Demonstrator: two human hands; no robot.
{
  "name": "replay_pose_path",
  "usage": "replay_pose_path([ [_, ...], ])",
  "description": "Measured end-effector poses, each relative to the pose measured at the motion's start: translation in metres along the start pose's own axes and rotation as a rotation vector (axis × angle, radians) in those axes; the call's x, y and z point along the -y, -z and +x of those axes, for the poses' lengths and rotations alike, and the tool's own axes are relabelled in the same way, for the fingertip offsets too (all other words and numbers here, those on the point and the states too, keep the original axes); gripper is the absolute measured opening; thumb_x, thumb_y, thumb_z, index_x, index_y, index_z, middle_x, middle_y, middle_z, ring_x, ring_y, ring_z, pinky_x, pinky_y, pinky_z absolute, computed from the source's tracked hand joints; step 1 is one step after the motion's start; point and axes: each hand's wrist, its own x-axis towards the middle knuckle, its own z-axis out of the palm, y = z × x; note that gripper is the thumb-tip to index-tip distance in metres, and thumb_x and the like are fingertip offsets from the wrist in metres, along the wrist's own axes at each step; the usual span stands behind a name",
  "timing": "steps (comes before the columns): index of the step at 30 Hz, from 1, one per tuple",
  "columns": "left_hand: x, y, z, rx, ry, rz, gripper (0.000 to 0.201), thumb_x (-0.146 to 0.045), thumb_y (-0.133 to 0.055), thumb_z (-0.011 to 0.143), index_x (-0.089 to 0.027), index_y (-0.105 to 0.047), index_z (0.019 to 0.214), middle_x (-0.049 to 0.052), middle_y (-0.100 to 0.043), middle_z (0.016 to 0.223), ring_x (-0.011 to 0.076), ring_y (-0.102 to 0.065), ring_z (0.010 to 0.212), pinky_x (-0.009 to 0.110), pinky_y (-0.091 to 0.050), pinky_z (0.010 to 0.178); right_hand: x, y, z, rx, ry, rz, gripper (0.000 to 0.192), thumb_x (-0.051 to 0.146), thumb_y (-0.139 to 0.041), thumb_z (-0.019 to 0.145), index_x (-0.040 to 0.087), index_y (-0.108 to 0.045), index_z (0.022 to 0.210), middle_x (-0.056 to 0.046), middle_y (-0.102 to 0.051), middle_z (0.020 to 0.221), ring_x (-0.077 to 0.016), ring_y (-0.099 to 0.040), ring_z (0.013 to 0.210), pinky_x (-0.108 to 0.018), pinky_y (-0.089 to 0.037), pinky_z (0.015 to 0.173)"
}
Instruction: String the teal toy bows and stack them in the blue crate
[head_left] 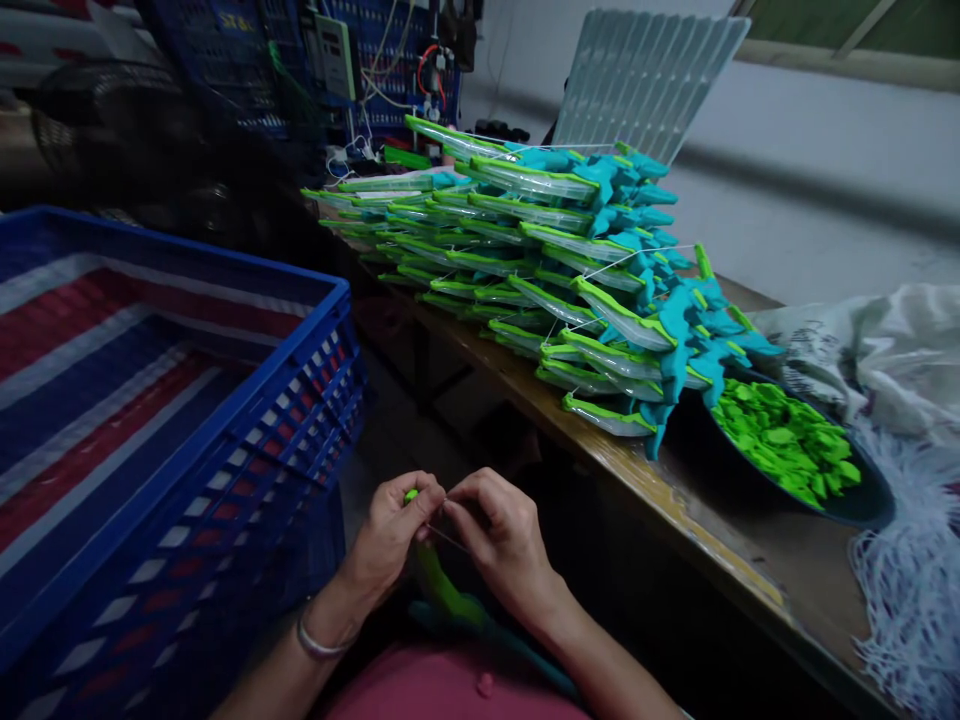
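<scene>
My left hand [391,535] is closed around the bright green tip of a toy bow [442,590], whose green limb and teal middle hang down toward my lap in shadow. My right hand [501,535] pinches a thin white string [448,538] right beside that tip, thumb against forefinger. The string runs between both hands; whether it is tied at the tip is hidden by my fingers. On the bench to the right lies a big stack of toy bows [525,260], green and clear with teal grips, many with white strings across them.
A blue plastic crate [277,370] with a striped lining stands at left. On the wooden bench [675,500] sit a dark bowl [877,505] of green plastic pieces [787,440], a bundle of white strings [907,570] and white sacks [900,340]. A fan [120,130] stands behind the crate.
</scene>
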Motion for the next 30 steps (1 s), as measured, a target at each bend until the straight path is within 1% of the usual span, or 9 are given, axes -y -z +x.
replay_pose_path([
  [8,0.004,0.0,0.001,0.012,-0.075,0.001,0.047,-0.056,-0.082,0.075,-0.017,-0.058,0.068,-0.007,-0.044,0.047,0.0073,-0.04,0.041,0.018,-0.036,0.04,0.005,0.031,-0.017,0.048,-0.068,-0.135,0.01,0.016,-0.057,0.097,0.017,-0.063,0.089,-0.001,-0.06,0.08,-0.0108,-0.057,0.07,-0.022,-0.042,0.065],
  [15,-0.002,-0.005,0.012,0.014,-0.052,-0.021,0.045,-0.049,-0.089,0.065,-0.015,-0.061,0.068,-0.004,-0.049,0.05,0.0071,-0.041,0.042,0.018,-0.037,0.04,-0.003,0.033,-0.01,0.146,-0.056,-0.207,0.015,0.018,-0.057,0.099,0.016,-0.066,0.087,-0.002,-0.064,0.079,-0.0132,-0.059,0.069,-0.025,-0.043,0.066],
  [17,-0.008,-0.003,0.016,0.01,-0.043,-0.03,0.049,-0.049,-0.092,0.062,-0.015,-0.058,0.065,-0.005,-0.049,0.052,0.0063,-0.04,0.042,0.018,-0.037,0.039,0.004,0.043,-0.011,0.097,-0.009,-0.215,0.014,0.019,-0.055,0.101,0.016,-0.068,0.095,-0.005,-0.067,0.089,-0.0149,-0.063,0.079,-0.026,-0.047,0.072],
  [19,-0.016,0.004,0.019,-0.002,-0.036,-0.038,0.05,-0.046,-0.094,0.061,-0.015,-0.055,0.062,-0.005,-0.047,0.053,0.0055,-0.039,0.042,0.017,-0.037,0.038,0.018,0.063,-0.02,-0.017,0.025,-0.208,0.014,0.02,-0.056,0.101,0.016,-0.069,0.103,-0.007,-0.068,0.099,-0.0161,-0.065,0.089,-0.027,-0.049,0.08],
  [22,-0.033,0.02,0.016,-0.048,-0.037,-0.056,0.043,-0.035,-0.088,0.073,-0.014,-0.052,0.061,-0.005,-0.046,0.053,0.0045,-0.038,0.04,0.017,-0.038,0.038,0.048,0.102,-0.055,-0.154,-0.016,-0.169,0.01,0.02,-0.06,0.1,0.019,-0.07,0.102,-0.005,-0.069,0.095,-0.015,-0.065,0.086,-0.026,-0.05,0.078],
  [23,-0.039,0.026,0.012,-0.072,-0.042,-0.066,0.038,-0.029,-0.083,0.079,-0.014,-0.052,0.062,-0.006,-0.046,0.053,0.0042,-0.038,0.04,0.016,-0.037,0.038,0.056,0.115,-0.072,-0.134,-0.064,-0.117,0.01,0.021,-0.061,0.099,0.02,-0.071,0.099,-0.004,-0.068,0.09,-0.0148,-0.064,0.082,-0.026,-0.05,0.076],
  [25,-0.051,0.035,0.004,-0.123,-0.053,-0.09,0.033,-0.019,-0.069,0.091,-0.014,-0.051,0.064,-0.005,-0.046,0.053,0.0038,-0.038,0.039,0.015,-0.037,0.038,0.064,0.134,-0.11,0.031,-0.192,0.073,0.015,0.028,-0.061,0.099,0.02,-0.073,0.093,-0.003,-0.069,0.084,-0.0155,-0.064,0.076,-0.027,-0.05,0.071],
  [28,-0.07,0.043,-0.013,-0.174,-0.065,-0.145,0.034,-0.008,-0.048,0.101,-0.015,-0.048,0.068,-0.006,-0.045,0.053,0.003,-0.038,0.039,0.014,-0.037,0.04,0.05,0.135,-0.172,0.346,-0.429,0.364,0.03,0.044,-0.065,0.095,0.018,-0.076,0.085,-0.005,-0.07,0.079,-0.0176,-0.064,0.072,-0.029,-0.051,0.069],
  [30,-0.08,0.044,-0.022,-0.184,-0.074,-0.193,0.032,-0.005,-0.041,0.102,-0.016,-0.048,0.073,-0.006,-0.045,0.054,0.0026,-0.039,0.039,0.013,-0.037,0.042,0.026,0.115,-0.207,0.32,-0.606,0.479,0.039,0.055,-0.073,0.086,0.017,-0.077,0.086,-0.006,-0.07,0.077,-0.0176,-0.064,0.069,-0.029,-0.051,0.066],
])
